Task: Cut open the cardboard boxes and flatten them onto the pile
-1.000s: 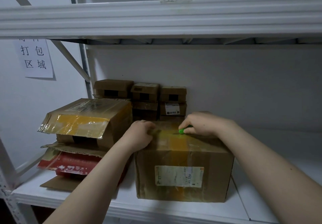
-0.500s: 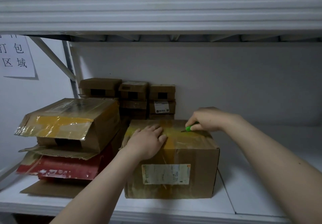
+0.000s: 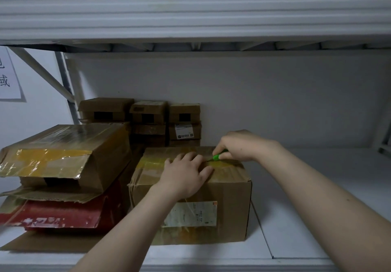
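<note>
Your right grip (image 3: pixel 234 144) pinches the green cutter (image 3: pixel 216 157), blade probably in the yellow tape (image 3: pixel 149 162); cut slowly, with your flat, relaxed left grip (image 3: pixel 184 176) off its path.

wall sign (image 3: pixel 9 74): cut off by left edge | green cutter (image 3: pixel 217 157): mostly hidden in right hand (image 3: pixel 239 146) | box label (image 3: pixel 196 214): print unreadable, left forearm (image 3: pixel 137 218) covers its corner

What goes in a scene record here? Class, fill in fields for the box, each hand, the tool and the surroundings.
box: taped box, upright on white shelf, top closed
left hand: flat on box top
right hand: grips green cutter at top tape
pile: opened boxes stacked left of it
behind: small boxes stacked against wall
</note>
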